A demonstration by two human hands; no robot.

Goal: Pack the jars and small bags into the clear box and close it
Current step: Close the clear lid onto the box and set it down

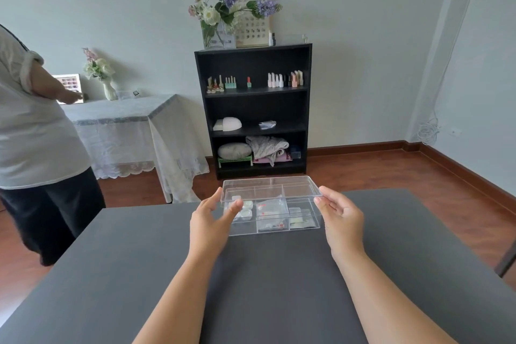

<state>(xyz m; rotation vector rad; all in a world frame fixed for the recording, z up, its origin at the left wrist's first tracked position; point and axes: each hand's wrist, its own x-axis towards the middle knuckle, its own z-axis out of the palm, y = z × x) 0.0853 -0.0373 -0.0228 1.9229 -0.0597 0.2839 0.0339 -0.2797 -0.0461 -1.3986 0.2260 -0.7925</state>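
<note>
Head view: the left hand (208, 220) and right hand (339, 216) each hold an end of the flat clear plastic lid (269, 188) in a fingertip grip. Just below that grip, the clear divided box (304, 227) sits on the grey surface (125, 260), holding small jars (247, 209) and small bags (272, 211).

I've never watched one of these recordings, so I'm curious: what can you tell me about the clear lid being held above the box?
The clear lid looks like transparent hard plastic, a shallow rectangle with rounded corners and a raised rim. It is held roughly level, slightly tilted, just above the open clear box on the grey table, not yet seated. The left hand pinches its left edge and the right hand its right edge. The box's compartments, with jars and small bags, show through it.
</note>
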